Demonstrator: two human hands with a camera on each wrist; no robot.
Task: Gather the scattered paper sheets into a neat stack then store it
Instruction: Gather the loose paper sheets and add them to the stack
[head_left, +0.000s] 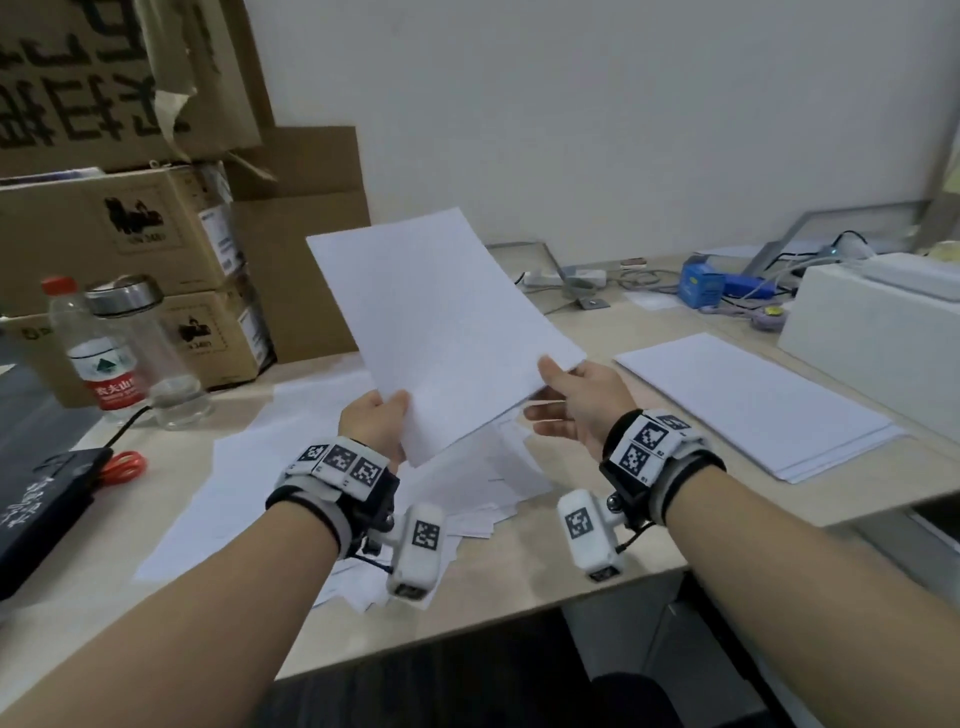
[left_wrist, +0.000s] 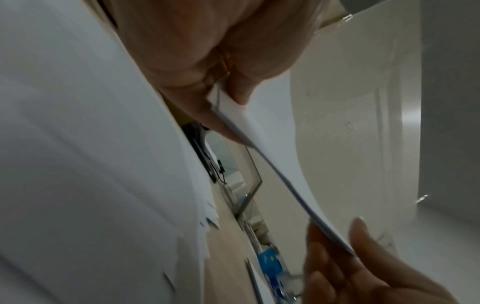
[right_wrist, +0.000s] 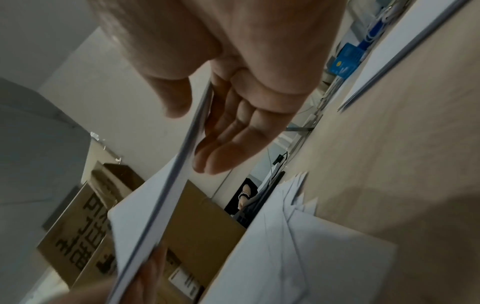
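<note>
I pinch the lifted sheaf with left hand and right hand, gathering underway; next, I'd square it and collect the loose sheets.

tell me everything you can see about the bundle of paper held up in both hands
The held bundle of paper is a thin sheaf of plain white sheets, blank on the side facing the head camera, edges roughly aligned. It is raised above the desk and tilted, far edge higher, with a slight bend. The left hand pinches its near left corner; the right hand holds its near right corner, thumb on top and fingers fairly straight beneath. The wrist views show its layered edge. Scattered sheets lie on the desk below.
</note>
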